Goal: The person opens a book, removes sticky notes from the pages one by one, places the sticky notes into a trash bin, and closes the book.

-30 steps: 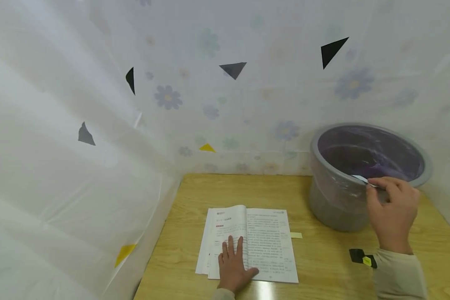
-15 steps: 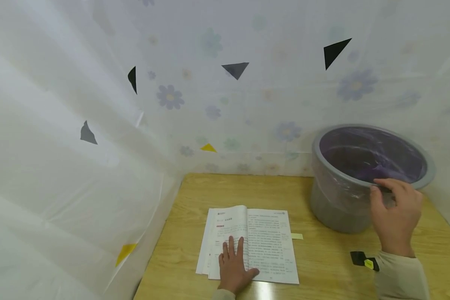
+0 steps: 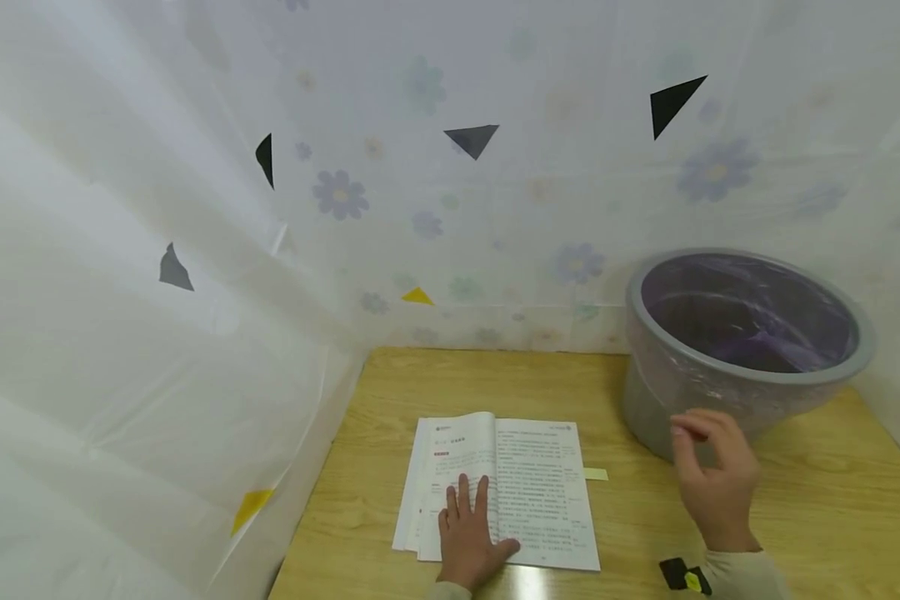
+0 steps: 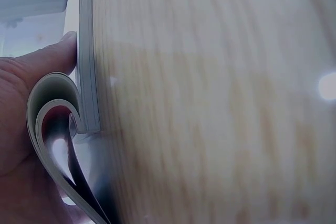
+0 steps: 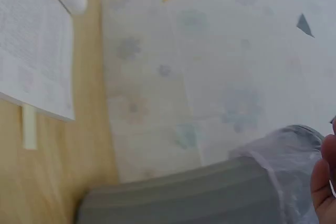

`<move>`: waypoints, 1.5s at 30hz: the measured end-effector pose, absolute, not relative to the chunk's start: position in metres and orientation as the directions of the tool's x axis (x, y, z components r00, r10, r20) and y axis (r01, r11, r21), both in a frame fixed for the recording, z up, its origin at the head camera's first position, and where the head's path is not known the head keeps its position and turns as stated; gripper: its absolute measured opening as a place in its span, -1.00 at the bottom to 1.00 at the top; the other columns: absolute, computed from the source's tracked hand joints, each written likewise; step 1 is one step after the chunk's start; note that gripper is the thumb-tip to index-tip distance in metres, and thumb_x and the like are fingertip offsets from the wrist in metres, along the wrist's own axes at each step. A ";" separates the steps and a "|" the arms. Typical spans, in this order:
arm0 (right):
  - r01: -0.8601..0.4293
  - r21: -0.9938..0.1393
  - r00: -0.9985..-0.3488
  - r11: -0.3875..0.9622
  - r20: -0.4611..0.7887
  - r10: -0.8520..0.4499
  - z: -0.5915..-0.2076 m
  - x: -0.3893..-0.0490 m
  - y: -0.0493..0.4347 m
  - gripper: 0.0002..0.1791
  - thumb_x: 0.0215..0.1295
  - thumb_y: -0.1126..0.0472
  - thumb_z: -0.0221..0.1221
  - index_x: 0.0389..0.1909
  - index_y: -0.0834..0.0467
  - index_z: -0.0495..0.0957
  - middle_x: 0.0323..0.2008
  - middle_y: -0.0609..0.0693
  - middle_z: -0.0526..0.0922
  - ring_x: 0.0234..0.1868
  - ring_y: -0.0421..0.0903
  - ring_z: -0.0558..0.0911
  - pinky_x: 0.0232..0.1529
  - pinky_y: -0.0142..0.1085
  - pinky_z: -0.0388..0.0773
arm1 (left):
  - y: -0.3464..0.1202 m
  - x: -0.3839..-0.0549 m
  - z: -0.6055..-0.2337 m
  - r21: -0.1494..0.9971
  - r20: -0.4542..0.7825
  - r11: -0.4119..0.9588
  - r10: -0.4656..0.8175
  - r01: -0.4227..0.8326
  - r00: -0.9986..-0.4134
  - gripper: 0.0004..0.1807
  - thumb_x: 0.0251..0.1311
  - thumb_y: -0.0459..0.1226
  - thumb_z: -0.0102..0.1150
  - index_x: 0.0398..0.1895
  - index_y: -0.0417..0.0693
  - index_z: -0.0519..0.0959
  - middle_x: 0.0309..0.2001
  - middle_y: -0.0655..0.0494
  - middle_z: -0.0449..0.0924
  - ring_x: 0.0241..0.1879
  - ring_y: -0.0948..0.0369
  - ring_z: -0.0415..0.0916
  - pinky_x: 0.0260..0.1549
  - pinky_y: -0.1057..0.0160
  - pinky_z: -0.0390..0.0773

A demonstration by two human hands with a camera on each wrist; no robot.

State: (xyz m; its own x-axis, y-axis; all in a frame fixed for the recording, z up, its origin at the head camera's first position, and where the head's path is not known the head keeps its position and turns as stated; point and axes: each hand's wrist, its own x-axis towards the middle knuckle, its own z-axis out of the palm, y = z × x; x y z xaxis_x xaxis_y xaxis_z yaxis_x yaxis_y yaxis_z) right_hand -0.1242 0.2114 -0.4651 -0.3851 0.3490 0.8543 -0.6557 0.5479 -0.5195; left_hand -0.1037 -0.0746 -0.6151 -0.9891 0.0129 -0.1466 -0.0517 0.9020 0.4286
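An open book (image 3: 540, 492) with printed pages lies on the wooden table. My left hand (image 3: 471, 533) rests on its left page near the spine, fingers spread. From the left wrist view, the thumb lies along the book's edge and the pages curl beside the palm (image 4: 16, 124). A pale yellow tab (image 3: 596, 474) sticks out from the book's right side. My right hand (image 3: 720, 475) hovers over the table in front of the grey bin (image 3: 675, 408). Its fingers are loosely bent, with nothing visible in them. Only part of that hand (image 5: 326, 182) enters the right wrist view.
A thin clear plastic bag lines the bin, which stands at the table's back right. Beyond the table (image 3: 390, 383) hangs a flowered plastic sheet (image 3: 495, 225) with black, grey and yellow patches. A black strap with a yellow tag (image 3: 692, 581) sits at my right cuff.
The right hand held a small pale piece at the bin's rim, then let it go. It has since moved left and down, toward the book. The left hand has stayed on the page.
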 end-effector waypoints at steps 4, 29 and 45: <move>-0.576 -0.586 -0.589 0.571 0.781 0.207 -0.508 -0.122 0.197 -0.79 -0.04 0.67 0.22 -0.38 0.40 0.65 -0.33 0.14 0.64 -0.21 -0.51 0.51 -0.16 -0.69 0.41 | -0.075 -0.104 -0.613 0.439 -0.150 0.897 0.020 -0.049 -0.988 0.20 -0.21 0.23 0.48 0.53 0.08 0.15 0.57 -0.21 -0.02 0.53 -0.28 -0.04 0.37 -0.33 0.11; 0.260 -0.802 -0.965 0.539 -0.231 0.122 -0.609 -0.139 0.166 -0.57 0.42 0.19 0.07 0.25 0.24 0.43 0.25 0.28 0.51 0.18 0.20 0.58 0.11 0.03 0.56 | -0.075 -0.103 -0.614 0.419 -0.137 0.907 0.017 -0.042 -0.990 0.20 -0.21 0.24 0.47 0.53 0.08 0.14 0.57 -0.21 -0.01 0.53 -0.27 -0.02 0.37 -0.31 0.14; 0.360 -0.805 -0.932 0.472 -0.330 0.148 -0.599 -0.145 0.162 -0.50 0.44 0.14 0.03 0.32 0.28 0.34 0.24 0.32 0.47 -0.16 -0.10 0.64 -0.16 -0.24 0.61 | -0.075 -0.103 -0.612 0.435 -0.156 0.899 0.010 -0.059 -0.988 0.18 -0.19 0.22 0.46 0.53 0.08 0.14 0.58 -0.20 -0.03 0.54 -0.27 -0.04 0.40 -0.30 0.09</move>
